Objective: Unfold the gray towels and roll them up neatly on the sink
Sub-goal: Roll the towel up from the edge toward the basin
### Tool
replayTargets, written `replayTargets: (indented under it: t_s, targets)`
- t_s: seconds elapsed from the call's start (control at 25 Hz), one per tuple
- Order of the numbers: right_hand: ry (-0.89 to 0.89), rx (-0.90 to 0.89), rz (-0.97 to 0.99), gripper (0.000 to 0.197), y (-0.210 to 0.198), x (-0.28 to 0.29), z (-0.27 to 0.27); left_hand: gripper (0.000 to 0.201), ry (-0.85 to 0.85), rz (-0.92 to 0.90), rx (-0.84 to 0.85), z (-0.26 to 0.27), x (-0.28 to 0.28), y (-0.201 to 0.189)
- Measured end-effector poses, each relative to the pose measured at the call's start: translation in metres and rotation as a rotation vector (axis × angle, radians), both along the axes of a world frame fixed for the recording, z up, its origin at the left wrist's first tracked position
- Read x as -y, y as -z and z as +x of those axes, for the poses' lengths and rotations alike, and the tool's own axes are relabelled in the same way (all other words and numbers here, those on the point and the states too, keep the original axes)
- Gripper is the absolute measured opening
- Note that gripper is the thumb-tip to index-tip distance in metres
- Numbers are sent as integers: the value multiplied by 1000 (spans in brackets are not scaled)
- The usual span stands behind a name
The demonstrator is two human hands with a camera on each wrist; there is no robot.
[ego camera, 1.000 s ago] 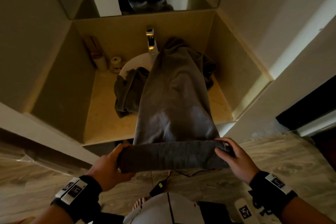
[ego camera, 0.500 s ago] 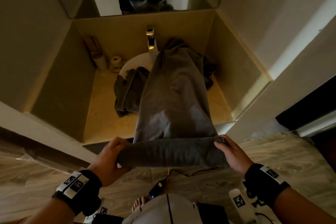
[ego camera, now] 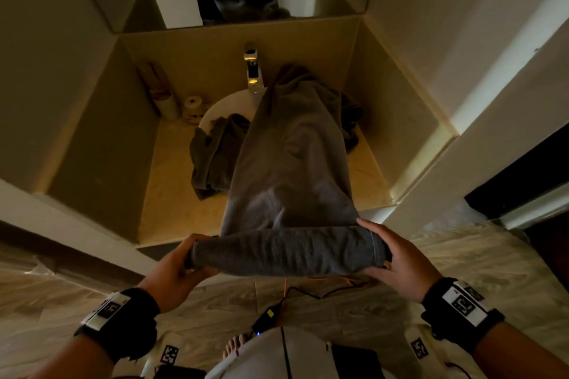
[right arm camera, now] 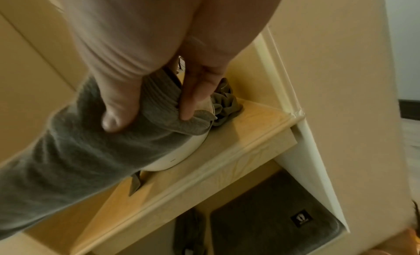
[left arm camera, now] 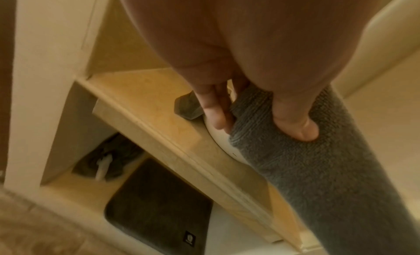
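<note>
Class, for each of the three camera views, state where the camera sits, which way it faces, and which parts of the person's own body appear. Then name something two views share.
Head: worn on the head, facing forward and down at the half-rolled gray terry towel; both hands, wristbands, a foot.
Left wrist: along the left hand gripping the roll's end.
Right wrist: along the right hand gripping the other end.
Shared: both wrist views show the white round basin.
</note>
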State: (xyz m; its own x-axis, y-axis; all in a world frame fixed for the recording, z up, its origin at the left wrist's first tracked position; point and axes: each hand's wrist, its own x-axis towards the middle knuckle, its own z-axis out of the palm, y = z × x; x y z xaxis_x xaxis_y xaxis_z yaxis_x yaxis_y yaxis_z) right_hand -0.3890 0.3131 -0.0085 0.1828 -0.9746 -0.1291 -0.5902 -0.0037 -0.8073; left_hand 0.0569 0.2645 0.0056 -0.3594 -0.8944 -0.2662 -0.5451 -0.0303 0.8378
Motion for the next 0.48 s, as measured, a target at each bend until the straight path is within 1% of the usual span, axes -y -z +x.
replayTargets:
  t_s: [0.08, 0.12, 0.2, 0.28, 0.36, 0.4, 0.48]
  targets:
    - [42, -15, -15, 66, 4, -2, -2, 54, -28, 32, -48, 1, 0, 2]
    - [68, -13, -10, 61, 7, -4, -3, 57, -35, 48, -64, 1, 0, 4]
    - [142, 21, 13, 57, 14, -6, -3, 61, -55, 103, -103, 1, 2, 7]
    - [255, 143, 72, 61, 17, -6, 2, 67, -86, 159, -151, -1, 4, 11]
    - [340, 261, 109, 75, 25, -5, 4, 83, -122, 214, -179, -5, 6, 12]
    - [376, 320, 127, 79, 27, -4, 5, 90, -132, 233, -185, -7, 6, 12]
    - [452, 486, 213, 82, 31, -2, 8, 97, -155, 269, -189, -11, 5, 13]
